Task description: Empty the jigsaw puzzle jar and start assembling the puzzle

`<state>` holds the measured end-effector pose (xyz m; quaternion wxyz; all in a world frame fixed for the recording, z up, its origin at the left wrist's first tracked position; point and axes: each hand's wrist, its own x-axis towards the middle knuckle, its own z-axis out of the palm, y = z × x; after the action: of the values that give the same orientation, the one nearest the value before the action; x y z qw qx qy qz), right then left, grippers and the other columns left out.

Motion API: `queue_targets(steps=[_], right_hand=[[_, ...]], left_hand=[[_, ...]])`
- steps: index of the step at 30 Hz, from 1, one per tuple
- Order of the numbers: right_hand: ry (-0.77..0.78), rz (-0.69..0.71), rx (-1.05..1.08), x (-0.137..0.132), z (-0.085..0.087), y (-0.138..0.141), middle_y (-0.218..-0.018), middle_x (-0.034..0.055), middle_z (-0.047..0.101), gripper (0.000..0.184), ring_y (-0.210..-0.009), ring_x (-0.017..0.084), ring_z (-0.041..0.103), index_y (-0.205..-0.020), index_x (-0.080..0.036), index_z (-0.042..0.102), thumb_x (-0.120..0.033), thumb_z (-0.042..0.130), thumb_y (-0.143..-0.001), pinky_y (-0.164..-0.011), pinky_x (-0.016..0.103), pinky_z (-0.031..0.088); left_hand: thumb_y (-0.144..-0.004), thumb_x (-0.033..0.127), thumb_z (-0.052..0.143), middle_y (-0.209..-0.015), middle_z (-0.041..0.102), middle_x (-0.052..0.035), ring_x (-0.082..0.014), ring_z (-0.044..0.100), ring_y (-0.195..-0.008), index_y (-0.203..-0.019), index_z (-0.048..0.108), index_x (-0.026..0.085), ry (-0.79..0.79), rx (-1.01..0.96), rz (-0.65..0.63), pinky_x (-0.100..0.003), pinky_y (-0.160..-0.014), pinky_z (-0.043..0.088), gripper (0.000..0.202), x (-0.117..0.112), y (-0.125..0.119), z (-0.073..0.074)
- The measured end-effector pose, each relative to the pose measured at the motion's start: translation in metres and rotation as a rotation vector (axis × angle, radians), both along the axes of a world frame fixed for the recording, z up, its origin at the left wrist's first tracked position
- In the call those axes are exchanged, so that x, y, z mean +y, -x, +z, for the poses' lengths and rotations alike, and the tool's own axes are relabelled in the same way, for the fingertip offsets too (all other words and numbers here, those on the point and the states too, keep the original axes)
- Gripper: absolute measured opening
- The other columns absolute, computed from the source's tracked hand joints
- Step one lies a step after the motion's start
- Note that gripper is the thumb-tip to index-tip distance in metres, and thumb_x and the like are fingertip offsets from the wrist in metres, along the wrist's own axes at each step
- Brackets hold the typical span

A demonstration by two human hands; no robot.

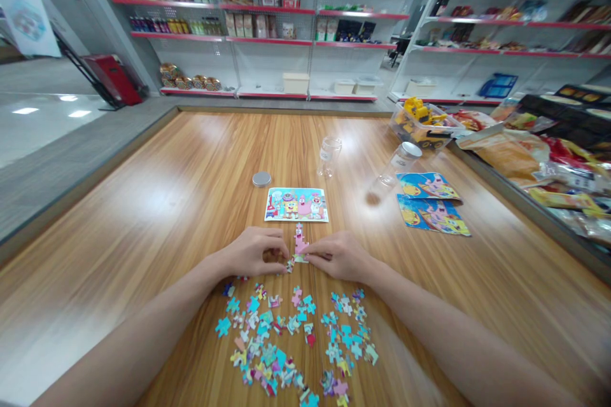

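Note:
My left hand (pixel 255 250) and my right hand (pixel 337 255) rest close together on the wooden table (pixel 143 216), fingers pinched. Between them lies a small joined cluster of pink puzzle pieces (pixel 300 243). My right fingers press on the cluster's lower edge. My left fingertips pinch a small loose piece (pixel 288 264) beside it. Several loose puzzle pieces (pixel 291 340) are scattered on the table just in front of me. A cartoon reference picture (pixel 296 204) lies flat beyond the hands.
A round metal lid (pixel 261 179) and an open clear jar (pixel 329 156) stand behind the picture. A second jar (pixel 396 168) lies tilted by two more cartoon cards (pixel 429 200). A box with a yellow toy truck (pixel 422 121) and snack packets (pixel 534 152) fill the right side. Store shelves (pixel 267 13) line the back.

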<state>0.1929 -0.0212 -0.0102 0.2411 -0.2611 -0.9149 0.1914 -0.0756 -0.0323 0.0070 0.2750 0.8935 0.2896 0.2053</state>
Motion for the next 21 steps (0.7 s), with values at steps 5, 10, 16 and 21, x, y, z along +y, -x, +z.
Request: queue_targets(steps=[5, 10, 16, 21], right_hand=[[0.013, -0.038, -0.003, 0.0003, -0.001, -0.0005, -0.08, 0.0, 0.076, 0.018, -0.063, 0.011, 0.067, -0.1, -0.024, 0.077, -0.029, 0.061, -0.093, -0.06, 0.022, 0.045], [0.014, -0.056, -0.007, 0.0007, -0.0006, -0.0005, -0.081, -0.0004, 0.076, 0.019, -0.067, 0.012, 0.069, -0.102, -0.025, 0.077, -0.03, 0.062, -0.092, -0.062, 0.023, 0.046], [0.02, -0.056, 0.011, 0.0008, 0.0003, -0.0002, -0.079, -0.0006, 0.076, 0.017, -0.061, 0.011, 0.066, -0.1, -0.024, 0.078, -0.026, 0.063, -0.09, -0.058, 0.022, 0.043], [0.048, -0.06, 0.016, 0.0008, -0.0004, -0.0001, -0.078, 0.0002, 0.076, 0.018, -0.062, 0.011, 0.067, -0.099, -0.024, 0.078, -0.026, 0.063, -0.09, -0.058, 0.022, 0.043]], left_hand=[[-0.088, 0.033, 0.069, -0.086, 0.063, -0.0019, -0.0135, 0.061, -0.075, -0.101, 0.069, 0.018, -0.01, -0.006, 0.008, -0.024, -0.067, 0.044, 0.019, -0.0002, -0.0014, -0.0014], [-0.09, 0.034, 0.067, -0.087, 0.062, -0.0023, -0.0145, 0.06, -0.075, -0.108, 0.072, 0.023, -0.108, 0.029, -0.003, -0.026, -0.065, 0.041, 0.022, -0.002, -0.0018, -0.0034], [-0.089, 0.031, 0.067, -0.087, 0.062, -0.0027, -0.0134, 0.06, -0.075, -0.102, 0.075, 0.023, -0.101, -0.005, -0.004, -0.025, -0.066, 0.041, 0.017, -0.0025, -0.001, -0.0079], [-0.087, 0.029, 0.068, -0.083, 0.061, -0.002, -0.0122, 0.059, -0.072, -0.092, 0.074, 0.019, -0.081, -0.006, 0.01, -0.023, -0.064, 0.041, 0.013, -0.0018, -0.0013, -0.0056]])
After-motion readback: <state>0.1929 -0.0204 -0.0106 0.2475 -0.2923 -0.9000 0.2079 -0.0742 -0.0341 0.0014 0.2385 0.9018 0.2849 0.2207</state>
